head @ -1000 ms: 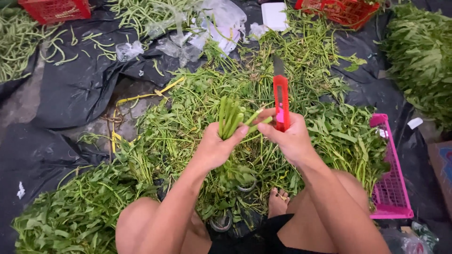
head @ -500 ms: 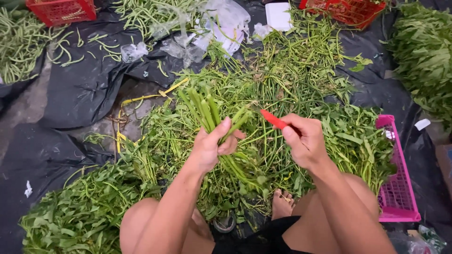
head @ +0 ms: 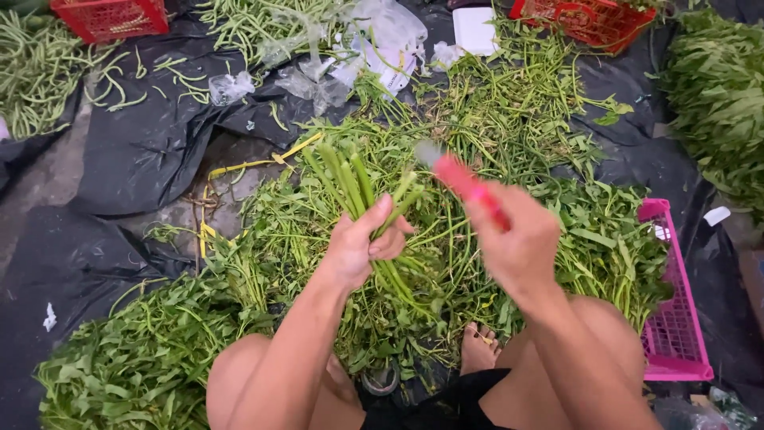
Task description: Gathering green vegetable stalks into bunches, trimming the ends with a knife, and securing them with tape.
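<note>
Under both hands, a big heap of leafy greens (head: 263, 334) covers the black plastic sheet (head: 135, 151). Left hand (head: 358, 247) has its fingers wrapped tight around a bundle of green stems (head: 350, 179). Right hand (head: 517, 243), just beside, grips a red-handled knife (head: 469, 187), blurred.

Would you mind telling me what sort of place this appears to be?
Probably a market or farm sorting spot on the ground: leafy green stems heaped on black plastic sheeting, red crates and long beans nearby.

Glossy black plastic sheet (head: 135, 151), smooth green stems (head: 350, 179), red plastic knife handle (head: 469, 185).
</note>
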